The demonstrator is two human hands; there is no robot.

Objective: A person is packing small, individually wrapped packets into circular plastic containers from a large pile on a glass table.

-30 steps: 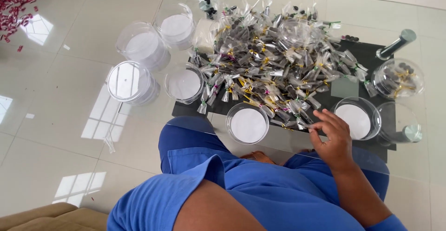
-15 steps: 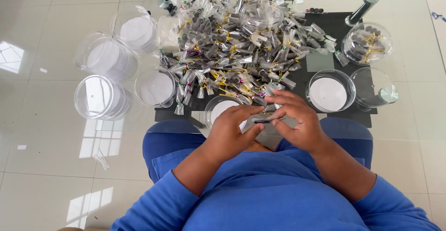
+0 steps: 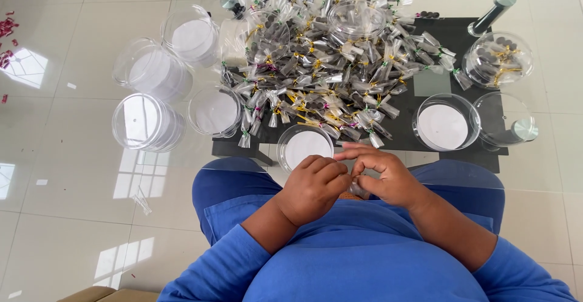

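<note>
Ahead of your hands stands the glass table (image 3: 73,156) with a dark mat (image 3: 449,35) across its far half. On that mat, well beyond your knuckles, lies the big heap of small clear packets (image 3: 328,65), each a twist of cellophane around dark pieces, tied with yellow, green or pink ribbon. Round clear tubs ring the heap: four white-bottomed ones (image 3: 149,123) stand off to the left of your left hand, one sits just in front of your fingers (image 3: 305,146), and another (image 3: 444,125) is forward and to the right of your right hand. Further right, a tub (image 3: 498,59) holds dark pieces with yellow ribbon.

Your left hand (image 3: 316,188) is curled nearly to a fist, fingertips pinched on one small packet (image 3: 358,188) held over your lap. Your right hand (image 3: 385,177) is half curled, thumb and forefinger closed on the same packet, the other fingers lifted. The two hands touch, and the packet is mostly hidden between them.
</note>
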